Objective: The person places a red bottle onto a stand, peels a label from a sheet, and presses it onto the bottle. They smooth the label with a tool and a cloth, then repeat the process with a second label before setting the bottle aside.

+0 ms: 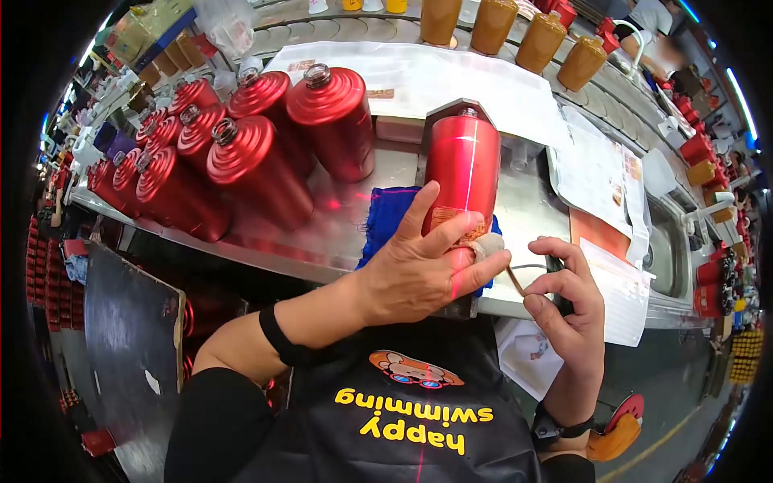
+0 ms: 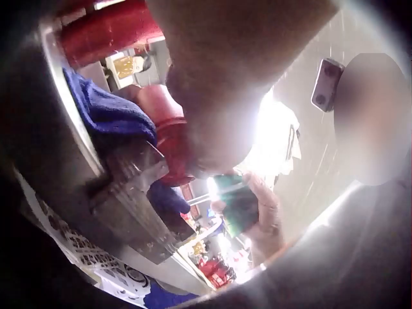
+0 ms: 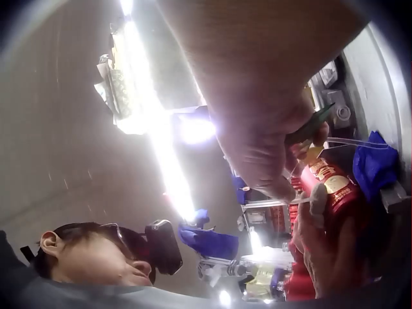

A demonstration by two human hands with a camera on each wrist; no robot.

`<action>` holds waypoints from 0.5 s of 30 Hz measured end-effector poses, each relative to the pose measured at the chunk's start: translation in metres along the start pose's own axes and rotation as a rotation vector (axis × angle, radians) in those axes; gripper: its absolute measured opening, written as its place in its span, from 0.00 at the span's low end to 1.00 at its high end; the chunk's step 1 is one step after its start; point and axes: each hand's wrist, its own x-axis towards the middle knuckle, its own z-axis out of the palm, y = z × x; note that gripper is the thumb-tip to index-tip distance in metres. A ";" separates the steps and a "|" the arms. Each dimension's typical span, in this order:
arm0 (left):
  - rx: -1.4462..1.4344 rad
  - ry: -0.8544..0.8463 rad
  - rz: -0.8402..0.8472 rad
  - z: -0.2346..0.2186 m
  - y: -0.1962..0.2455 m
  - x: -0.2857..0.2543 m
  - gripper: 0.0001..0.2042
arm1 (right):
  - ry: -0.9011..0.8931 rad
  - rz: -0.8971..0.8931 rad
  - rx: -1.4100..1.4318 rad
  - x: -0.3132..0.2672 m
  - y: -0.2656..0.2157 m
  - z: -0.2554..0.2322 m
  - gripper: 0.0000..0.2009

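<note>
A red bottle [image 1: 465,165] with gold print near its lower end lies in a dark cradle, its mouth pointing away from me. My left hand [image 1: 411,270] holds it near the close end, fingers laid across the printed area. A pale cover [image 1: 488,245] sits on one of those fingertips. To the right of the bottle, my right hand [image 1: 570,298] pinches a small thin piece that looks brown and edge-on [image 1: 514,282] in the head view. The left wrist view shows this piece as a flat green rectangle [image 2: 235,203]. Blue cloth [image 1: 386,217] lies under the bottle.
Several red bottles [image 1: 262,173] stand on the metal table at the left. White paper [image 1: 411,80] covers its far side, and more sheets [image 1: 596,169] lie at the right beside a sink [image 1: 667,241]. Brown bottles [image 1: 539,40] line the conveyor behind.
</note>
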 end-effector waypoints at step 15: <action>-0.505 0.087 -0.339 -0.025 0.000 -0.015 0.23 | -0.082 -0.128 -0.052 0.010 -0.014 0.012 0.07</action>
